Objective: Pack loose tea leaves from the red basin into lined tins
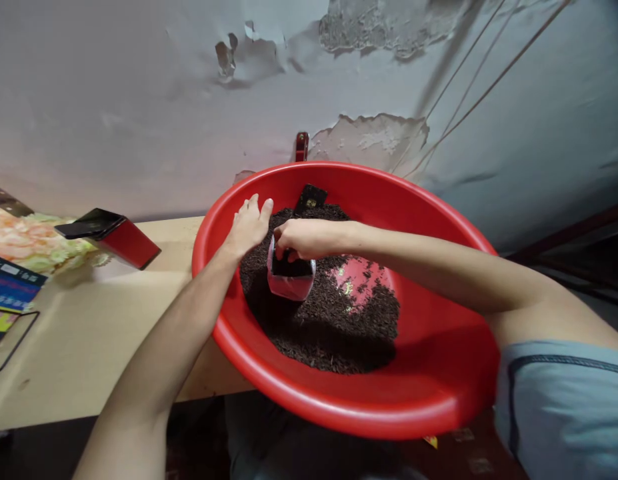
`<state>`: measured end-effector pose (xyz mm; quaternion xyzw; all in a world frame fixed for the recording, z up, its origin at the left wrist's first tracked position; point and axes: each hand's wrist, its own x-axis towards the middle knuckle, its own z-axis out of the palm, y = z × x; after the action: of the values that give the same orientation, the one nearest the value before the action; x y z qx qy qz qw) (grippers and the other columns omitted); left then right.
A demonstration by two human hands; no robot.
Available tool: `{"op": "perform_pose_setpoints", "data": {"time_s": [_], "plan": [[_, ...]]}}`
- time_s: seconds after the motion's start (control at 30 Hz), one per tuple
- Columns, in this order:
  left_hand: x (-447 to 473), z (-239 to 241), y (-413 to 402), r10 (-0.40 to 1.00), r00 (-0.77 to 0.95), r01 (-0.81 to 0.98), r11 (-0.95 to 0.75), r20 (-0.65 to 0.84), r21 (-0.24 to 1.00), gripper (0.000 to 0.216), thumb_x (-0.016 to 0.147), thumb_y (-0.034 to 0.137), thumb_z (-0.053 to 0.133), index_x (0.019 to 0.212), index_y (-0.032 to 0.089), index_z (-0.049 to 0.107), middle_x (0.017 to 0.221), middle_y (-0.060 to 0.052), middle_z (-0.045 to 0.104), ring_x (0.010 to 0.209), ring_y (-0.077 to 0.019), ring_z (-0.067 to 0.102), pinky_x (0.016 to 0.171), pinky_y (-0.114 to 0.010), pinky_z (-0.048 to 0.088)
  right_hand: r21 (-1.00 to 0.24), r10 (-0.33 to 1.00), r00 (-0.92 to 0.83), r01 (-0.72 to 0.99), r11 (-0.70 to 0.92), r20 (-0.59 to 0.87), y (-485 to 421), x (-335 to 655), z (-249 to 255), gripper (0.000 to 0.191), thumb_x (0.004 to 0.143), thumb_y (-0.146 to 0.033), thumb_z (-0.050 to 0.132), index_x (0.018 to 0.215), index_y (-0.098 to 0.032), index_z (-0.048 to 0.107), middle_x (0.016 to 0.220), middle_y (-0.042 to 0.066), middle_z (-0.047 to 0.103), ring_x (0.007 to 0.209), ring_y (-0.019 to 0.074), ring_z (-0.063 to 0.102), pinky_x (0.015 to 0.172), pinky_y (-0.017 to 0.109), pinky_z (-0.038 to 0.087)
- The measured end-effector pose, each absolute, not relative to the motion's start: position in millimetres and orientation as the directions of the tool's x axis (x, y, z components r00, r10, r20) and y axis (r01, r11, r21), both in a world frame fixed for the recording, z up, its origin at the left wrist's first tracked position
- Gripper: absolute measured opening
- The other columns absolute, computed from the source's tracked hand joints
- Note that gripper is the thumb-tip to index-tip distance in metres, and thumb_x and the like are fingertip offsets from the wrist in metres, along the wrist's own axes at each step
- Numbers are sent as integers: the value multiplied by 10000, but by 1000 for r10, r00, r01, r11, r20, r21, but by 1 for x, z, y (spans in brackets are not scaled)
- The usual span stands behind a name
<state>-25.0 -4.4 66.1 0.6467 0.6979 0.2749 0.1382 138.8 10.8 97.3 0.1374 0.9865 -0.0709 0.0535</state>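
In the head view, my right hand [303, 239] reaches into a small, pale pinkish plastic pot or bag [292, 288]. Its fingers are curled down over the dark soil inside; whatever they pinch is hidden. Dark, crumbly soil [319, 333] surrounds the small container, which stands in a large red basin [349, 417]. My left hand [251, 223] hovers or rests by the basin's left inner side, fingers extended and thumb apart, holding nothing. Behind my right hand, a black piece with a gold mark [310, 199] leans in the soil.
A red and black box-like container [121, 240] lies tilted on the wooden table [89, 333] at left. Pale artificial-looking flowers [29, 240] and a colourful printed packet [11, 290] sit beyond it. Behind the basin, a dark red object [301, 147] stands against the peeling wall [139, 100].
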Motion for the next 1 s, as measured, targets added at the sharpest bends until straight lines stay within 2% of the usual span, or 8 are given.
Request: {"op": "perform_pose_setpoints", "data": {"time_s": [0.13,0.27,0.4,0.5,0.6,0.8,0.9,1.0], "plan": [[-25,58,-3,981,-113,853,13,160,522,645,1073,405,331,1562,-15,351,1628,-264,342,1548,-314,299,1250,-496,274,-28,298,-954,297,954,20,17,165,86,354,881,-38,608,1164,-168,775,1170,135,701,988,219,661,835,328,516],[-25,51,-1,982,-77,863,-21,171,505,628,1061,393,356,1558,11,365,1612,-273,371,1534,-325,330,1224,-529,312,27,207,-972,211,977,115,14,198,61,571,837,33,515,1338,-188,676,1355,153,652,1216,279,610,1001,471,510],[-26,50,-1,984,-78,864,-13,161,503,612,1053,391,365,1557,45,376,1598,-255,408,1514,-313,372,1221,-516,318,19,197,-949,208,978,247,3,211,37,786,793,70,461,1541,-172,456,1607,193,415,1486,285,406,1201,621,302],[-22,53,-5,988,-78,878,6,130,479,610,1056,378,363,1556,29,375,1605,-246,403,1515,-301,374,1230,-475,316,-40,159,-972,155,987,171,-4,208,26,763,836,61,400,1559,-181,421,1625,164,389,1522,255,359,1244,676,127],[-16,59,-10,992,-64,892,7,109,453,604,1061,351,356,1545,-10,386,1606,-248,398,1518,-281,370,1247,-395,291,-88,195,-974,186,979,115,-9,202,21,743,847,44,397,1543,-208,451,1627,138,383,1529,250,343,1237,695,51],[-16,72,-21,997,-59,846,26,45,532,621,1032,322,413,1561,1,361,1594,-239,425,1499,-243,409,1231,-346,324,-144,250,-962,233,962,112,-10,199,25,785,773,66,456,1508,-204,506,1641,152,349,1547,257,298,1239,679,76],[-29,78,-27,997,76,810,-46,-26,584,842,942,444,582,1618,66,250,1643,-227,342,1513,-255,386,1220,-367,345,-165,281,-940,251,954,195,-2,207,27,777,732,87,474,1461,-170,553,1620,172,393,1536,253,327,1247,655,135],[-39,80,-31,975,189,849,-101,-119,518,1082,812,539,711,1641,92,178,1682,-235,226,1549,-301,303,1228,-399,336,-183,345,-898,304,935,274,7,216,26,740,732,87,492,1429,-149,576,1565,190,476,1490,262,415,1236,650,215]]}}
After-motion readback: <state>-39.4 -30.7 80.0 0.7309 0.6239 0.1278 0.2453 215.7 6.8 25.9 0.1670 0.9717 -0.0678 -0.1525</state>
